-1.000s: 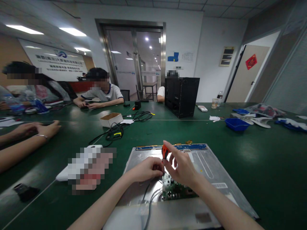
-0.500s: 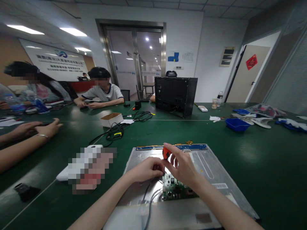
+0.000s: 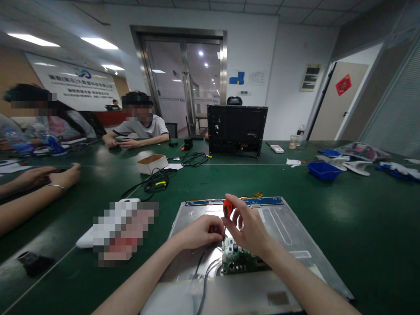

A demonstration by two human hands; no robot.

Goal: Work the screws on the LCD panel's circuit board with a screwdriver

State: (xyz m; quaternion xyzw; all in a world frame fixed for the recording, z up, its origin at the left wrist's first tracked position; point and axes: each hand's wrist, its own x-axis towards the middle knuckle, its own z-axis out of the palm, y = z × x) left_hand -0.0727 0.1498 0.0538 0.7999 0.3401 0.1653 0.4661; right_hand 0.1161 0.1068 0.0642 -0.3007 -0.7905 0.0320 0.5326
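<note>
A: How does the right hand (image 3: 250, 225) stand?

B: Partly curled, with the index finger on top of the screwdriver (image 3: 228, 206) and the thumb low against its orange-and-black handle. The left hand (image 3: 206, 229) has its fingers bent in close beside the shaft; whether they pinch anything, I can't tell.

A: And the screwdriver, how would it handle?

B: Light and stiff, I'd judge. The fat handle is the place to hold; the thin shaft gives little to grip and could slip sideways.

A: Where is it?

B: Nearly upright, its lower end down by the upper left corner of the green circuit board (image 3: 244, 258). The exact contact is hidden.

A: Is the board delicate?

B: Likely: rigid but fragile, with small parts standing on its face. I'd touch it by its edges only. The grey cables (image 3: 205, 284) beside it look bendy.

A: And beneath?

B: A broad metal panel (image 3: 295, 236), flat on the green table (image 3: 331, 210). It looks stiff, smooth and fairly heavy, so two hands at its side edges seem best, away from the narrow blue strip (image 3: 269, 201) along the far edge, which looks easily damaged.
</note>
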